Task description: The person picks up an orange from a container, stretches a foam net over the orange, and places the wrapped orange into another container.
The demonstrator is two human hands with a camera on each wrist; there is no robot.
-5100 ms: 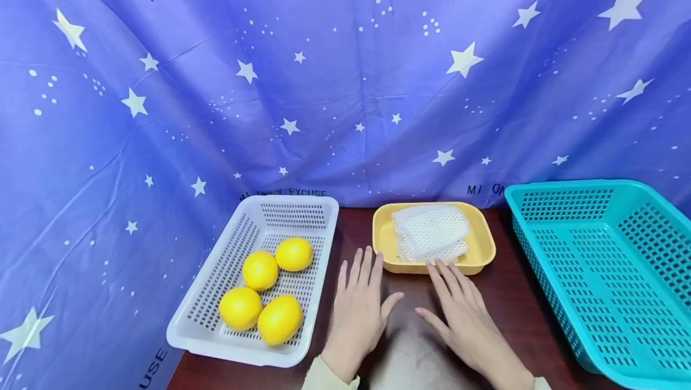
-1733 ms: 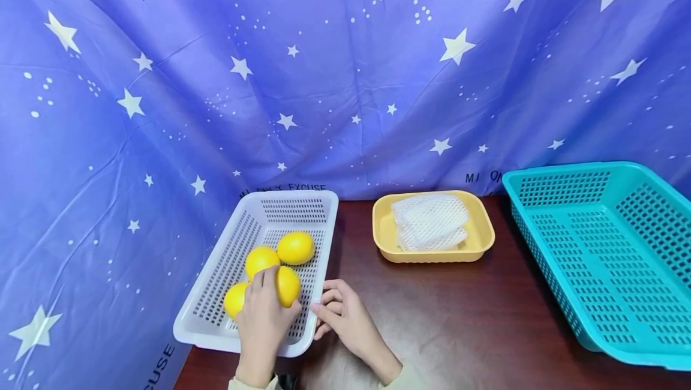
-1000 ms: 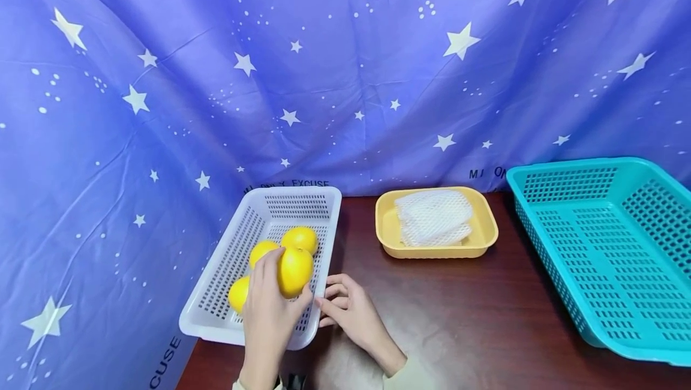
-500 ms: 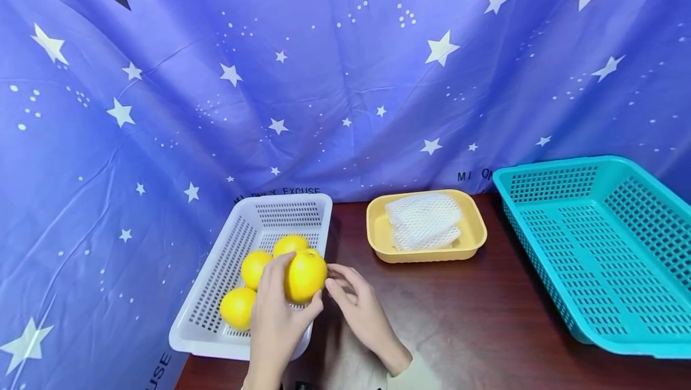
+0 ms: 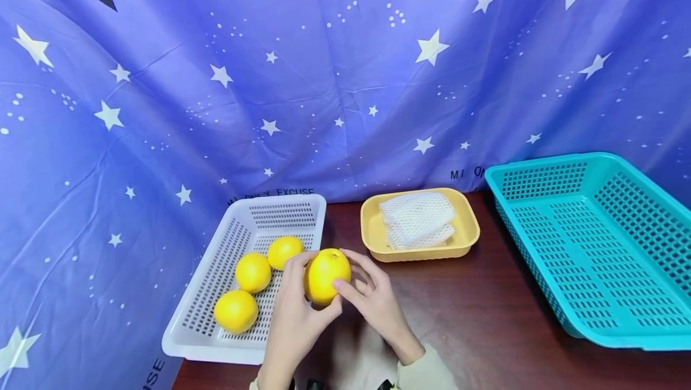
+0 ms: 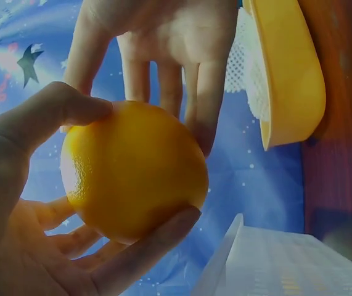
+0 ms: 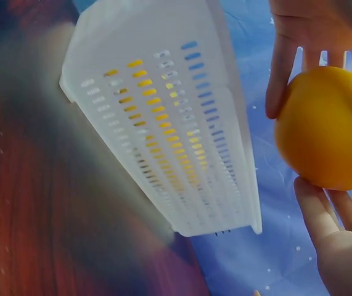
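Observation:
Between both hands, a round yellow orange is held up beside the right rim of the white basket. My left hand grips it from the left, thumb on the near side. From the right, my right hand also holds it, its thumb pressing the front. In the left wrist view the orange sits between the curled fingers of both hands. The right wrist view shows the orange at the right, partly cut off. Several more oranges, one of them the near orange, lie in the white basket.
A yellow tray with folded white foam net sleeves stands at the back centre. To the right is a large teal basket. A blue star-printed cloth hangs behind the dark wooden table.
My left hand lifted an orange out of the white basket and carried it right. The right hand left the basket's rim and took hold of the same orange. The view shifted slightly.

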